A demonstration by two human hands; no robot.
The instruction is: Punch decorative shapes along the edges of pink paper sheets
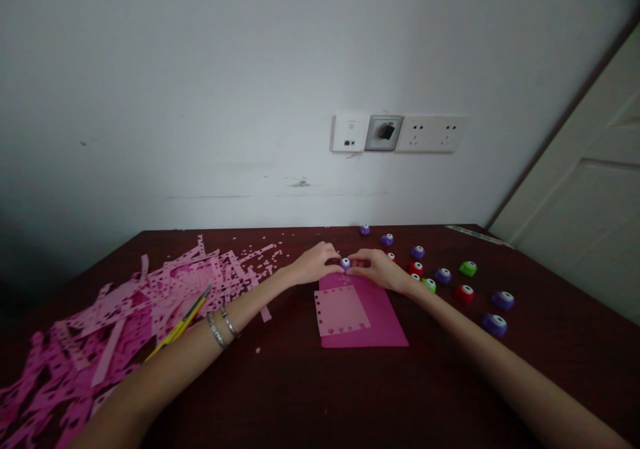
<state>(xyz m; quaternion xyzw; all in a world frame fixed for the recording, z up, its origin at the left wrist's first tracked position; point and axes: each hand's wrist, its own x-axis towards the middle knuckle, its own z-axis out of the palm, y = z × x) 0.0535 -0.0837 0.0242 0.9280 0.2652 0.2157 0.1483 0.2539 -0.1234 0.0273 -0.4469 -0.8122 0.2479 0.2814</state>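
Note:
My left hand (316, 262) and my right hand (375, 267) meet at a small purple craft punch (345, 264) with a white top. Thumb and fingers of each hand close on it from either side. The punch sits at the far edge of a magenta paper sheet (387, 322). On that sheet, nearer to me, lies a light pink paper square (343, 310) with punched holes along its left and near edges. A few small pink bits rest between the square and the punch. Whether paper is inside the punch's slot is hidden.
Several purple punches (503, 300), red punches (465, 294) and green punches (469, 268) stand to the right. Leftward spreads a heap of punched pink paper strips (165, 289), with yellow-handled scissors (175, 329) beside my left forearm. A wall with sockets (433, 134) rises behind the table.

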